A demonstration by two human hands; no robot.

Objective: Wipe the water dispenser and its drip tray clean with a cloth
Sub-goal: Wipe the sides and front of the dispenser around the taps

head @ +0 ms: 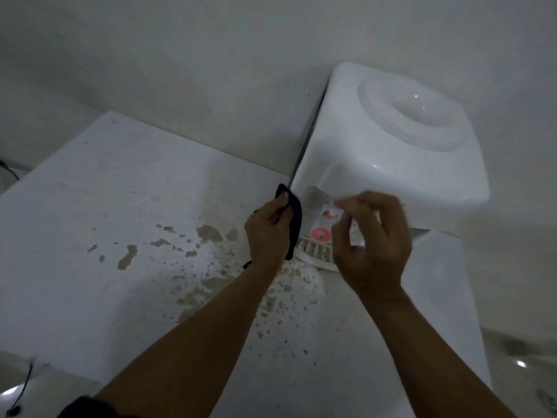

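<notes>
A white water dispenser (391, 152) stands on a white top, against the wall. My left hand (268, 233) grips a dark cloth (294, 212) and holds it against the dispenser's front left corner. My right hand (373, 239) hovers in front of the dispenser's face with its fingers curled; it is blurred, and I cannot make out whether it holds anything. Between the hands a red tap (321, 233) shows, and below it part of the slotted white drip tray (313, 254). The right hand hides the rest of the tray and the face.
The white table top (120, 206) has brown patches of peeled or stained surface (208, 233) in front of the dispenser. The wall (211, 70) runs close behind. A dark cable (21, 396) hangs at the lower left edge.
</notes>
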